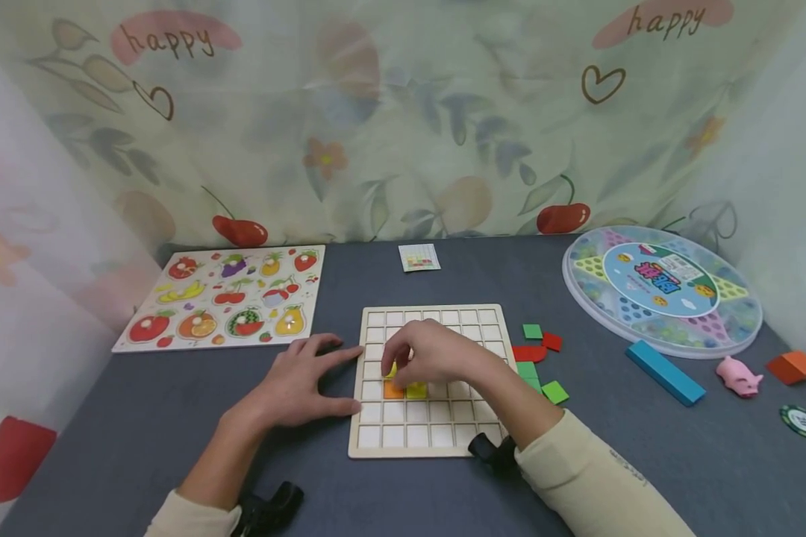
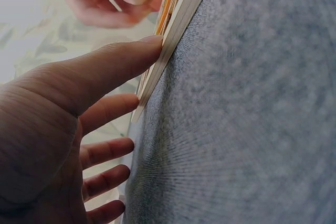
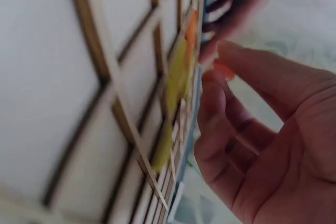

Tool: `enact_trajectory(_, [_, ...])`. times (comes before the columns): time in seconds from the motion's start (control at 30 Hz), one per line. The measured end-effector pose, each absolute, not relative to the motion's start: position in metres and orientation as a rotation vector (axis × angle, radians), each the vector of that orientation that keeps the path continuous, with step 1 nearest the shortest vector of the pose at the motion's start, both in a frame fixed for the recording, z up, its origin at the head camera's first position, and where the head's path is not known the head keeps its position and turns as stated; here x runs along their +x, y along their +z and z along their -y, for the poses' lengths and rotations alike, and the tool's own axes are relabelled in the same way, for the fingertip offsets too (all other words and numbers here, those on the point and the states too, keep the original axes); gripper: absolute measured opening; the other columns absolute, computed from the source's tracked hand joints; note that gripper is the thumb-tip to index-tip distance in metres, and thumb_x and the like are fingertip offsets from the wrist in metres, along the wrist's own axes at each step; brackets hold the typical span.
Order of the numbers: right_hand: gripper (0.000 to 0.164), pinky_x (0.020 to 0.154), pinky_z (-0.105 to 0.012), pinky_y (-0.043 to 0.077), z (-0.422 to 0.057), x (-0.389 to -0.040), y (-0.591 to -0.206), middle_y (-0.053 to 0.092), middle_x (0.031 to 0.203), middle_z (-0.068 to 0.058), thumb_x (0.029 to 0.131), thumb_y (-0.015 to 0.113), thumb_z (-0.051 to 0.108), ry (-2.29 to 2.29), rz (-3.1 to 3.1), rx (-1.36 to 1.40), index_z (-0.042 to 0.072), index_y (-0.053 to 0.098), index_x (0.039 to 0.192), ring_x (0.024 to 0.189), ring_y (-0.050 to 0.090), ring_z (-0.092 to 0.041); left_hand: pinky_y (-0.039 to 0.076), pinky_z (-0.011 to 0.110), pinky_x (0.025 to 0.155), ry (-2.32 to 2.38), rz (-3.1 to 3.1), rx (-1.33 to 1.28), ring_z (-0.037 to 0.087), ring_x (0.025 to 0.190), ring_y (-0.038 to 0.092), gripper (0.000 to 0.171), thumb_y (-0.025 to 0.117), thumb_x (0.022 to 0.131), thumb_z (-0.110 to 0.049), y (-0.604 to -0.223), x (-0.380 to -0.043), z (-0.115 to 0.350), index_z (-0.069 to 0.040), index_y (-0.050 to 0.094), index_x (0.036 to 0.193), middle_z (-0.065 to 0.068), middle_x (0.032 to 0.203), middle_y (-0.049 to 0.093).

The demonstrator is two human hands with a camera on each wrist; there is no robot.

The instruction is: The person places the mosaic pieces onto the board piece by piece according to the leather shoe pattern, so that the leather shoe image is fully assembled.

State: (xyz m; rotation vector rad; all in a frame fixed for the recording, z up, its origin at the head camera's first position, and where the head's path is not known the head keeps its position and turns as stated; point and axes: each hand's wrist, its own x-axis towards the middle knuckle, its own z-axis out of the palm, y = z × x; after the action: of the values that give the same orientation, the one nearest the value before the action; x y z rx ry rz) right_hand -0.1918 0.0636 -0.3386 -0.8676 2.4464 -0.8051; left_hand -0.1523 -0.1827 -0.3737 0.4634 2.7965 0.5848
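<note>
A wooden grid board [image 1: 369,441] with white squares lies on the dark table. My left hand [image 1: 295,382] is spread at its left side, thumb and index finger touching the edge. Over the board's left middle, my right hand [image 1: 436,353] pinches a small orange-red piece [image 3: 224,71] between thumb and fingers; its shape is mostly hidden. Below those fingers, an orange tile [image 1: 394,390] and a yellow tile [image 1: 416,391] sit side by side in the grid. Another yellow tile [image 1: 391,371] is partly covered by the fingers.
Loose red tiles [image 1: 529,353] and green tiles [image 1: 554,392] lie along the board's right side. A fruit puzzle board [image 1: 208,339] is at left, a small printed card [image 1: 419,258] behind. At right are a round game board [image 1: 578,298], blue block [image 1: 665,373] and pink pig [image 1: 739,377].
</note>
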Motion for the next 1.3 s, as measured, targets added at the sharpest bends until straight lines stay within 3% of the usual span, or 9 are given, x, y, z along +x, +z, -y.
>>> enact_trajectory(0.4, [0.015, 0.081, -0.033, 0.054, -0.112, -0.187, -0.312, 0.071, 0.093, 0.005, 0.093, 0.072, 0.011, -0.932, -2.417, -0.825, 0.016, 0.080, 0.105, 0.089, 0.067, -0.015, 0.029, 0.071, 0.111, 0.593, -2.805, 0.489, 0.043, 0.141, 0.033, 0.082, 0.077, 0.083, -0.063, -0.371, -0.151, 0.181, -0.032, 0.051, 0.154, 0.013, 0.157, 0.039])
enact_trajectory(0.7, [0.016, 0.081, -0.035, 0.054, -0.157, -0.185, -0.309, 0.071, 0.097, 0.002, 0.094, 0.072, 0.015, -0.939, -2.476, -0.743, 0.013, 0.077, 0.109, 0.092, 0.064, -0.018, 0.029, 0.070, 0.111, 0.606, -2.802, 0.473, 0.043, 0.142, 0.032, 0.081, 0.078, 0.083, -0.061, -0.371, -0.150, 0.182, -0.032, 0.051, 0.154, 0.012, 0.158, 0.039])
enact_trajectory(1.03, [0.017, 0.074, -0.031, 0.053, -0.212, -0.169, -0.322, 0.068, 0.094, 0.001, 0.094, 0.076, 0.020, -0.900, -2.495, -0.617, 0.013, 0.076, 0.109, 0.088, 0.060, -0.018, 0.029, 0.071, 0.110, 0.583, -2.811, 0.490, 0.044, 0.141, 0.033, 0.085, 0.077, 0.082, -0.064, -0.369, -0.150, 0.180, -0.031, 0.050, 0.155, 0.014, 0.158, 0.039])
enact_trajectory(1.3, [0.012, 0.071, -0.030, 0.051, -0.230, -0.162, -0.338, 0.068, 0.087, 0.005, 0.090, 0.079, 0.015, -0.757, -2.579, -0.552, 0.014, 0.077, 0.101, 0.081, 0.059, -0.014, 0.029, 0.071, 0.111, 0.596, -2.801, 0.483, 0.043, 0.141, 0.033, 0.084, 0.077, 0.082, -0.064, -0.370, -0.150, 0.180, -0.032, 0.050, 0.155, 0.013, 0.158, 0.039])
